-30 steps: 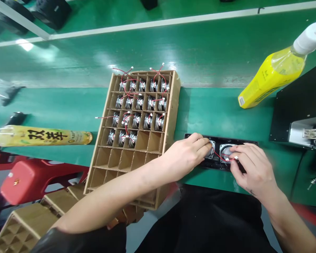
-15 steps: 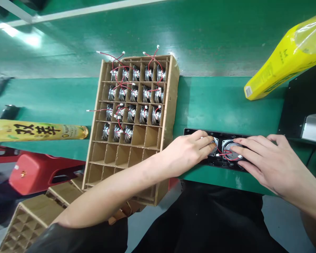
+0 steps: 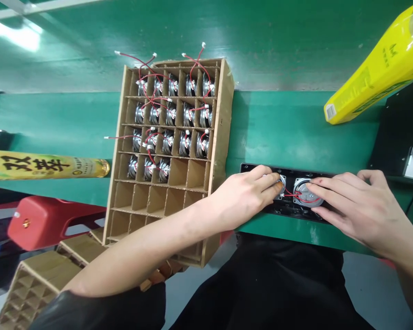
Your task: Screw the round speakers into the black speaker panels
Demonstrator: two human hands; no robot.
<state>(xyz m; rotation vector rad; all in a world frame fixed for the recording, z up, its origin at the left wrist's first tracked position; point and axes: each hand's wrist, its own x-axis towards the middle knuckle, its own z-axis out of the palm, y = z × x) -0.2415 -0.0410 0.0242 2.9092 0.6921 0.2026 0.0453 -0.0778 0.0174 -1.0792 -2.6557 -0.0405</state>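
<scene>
A long black plastic housing (image 3: pixel 289 210) lies on the green bench in front of me, with two small round speakers set in it. My left hand (image 3: pixel 249 195) covers most of the left speaker (image 3: pixel 282 180), its fingers bent and pressed together on it. Thumb and fingertips of my right hand (image 3: pixel 356 201) grip the right edge of the other speaker (image 3: pixel 304 196), whose silver back faces up. Red wires with small white connectors run between the two speakers. The right end of the housing is hidden under my right hand.
Left of the housing stands a divided cardboard box (image 3: pixel 222 119) with several wired speakers in its cells. A yellow package (image 3: pixel 368 78) and a black machine (image 3: pixel 395 123) are at right. A yellow tube (image 3: pixel 48 167), a red stool (image 3: pixel 37 224) and another cardboard box (image 3: pixel 51 266) are at left.
The view has shifted slightly. My right hand has moved a little to the right along the right speaker's edge, and more of that speaker shows. My left hand stays on the left speaker.
</scene>
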